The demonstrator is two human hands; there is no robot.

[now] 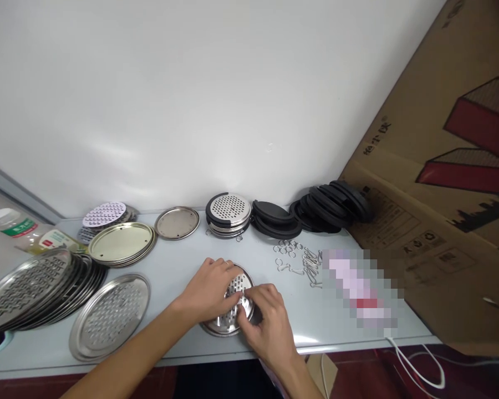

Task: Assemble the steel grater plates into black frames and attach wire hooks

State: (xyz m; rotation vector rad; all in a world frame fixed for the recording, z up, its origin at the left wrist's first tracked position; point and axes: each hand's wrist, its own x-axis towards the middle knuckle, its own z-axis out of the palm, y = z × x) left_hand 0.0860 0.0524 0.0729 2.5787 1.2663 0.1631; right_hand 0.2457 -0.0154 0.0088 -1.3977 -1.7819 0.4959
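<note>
A round metal grater plate [227, 323], with raised cutting holes and a shiny rim, lies near the table's front edge under both hands. My left hand [211, 288] curls over its left and far side, with the thumb reaching toward the middle. From the right, my right hand [270, 324] bends over the plate, thumb and index finger pinched close together near its centre. Whatever is between those fingertips is too small or hidden to make out. Left of my left forearm, an oval-looking grater plate [111, 316] rests flat on the table.
Stacked grater plates [29, 285] and pale metal discs [120, 242] stand left, beside a labelled plastic jar [19, 224]. Behind are a single disc [177, 223], black-rimmed grater stack [230, 209] and black rings [332, 205]. Small rings and clips [310, 266] lie right, near a cardboard box [432, 221].
</note>
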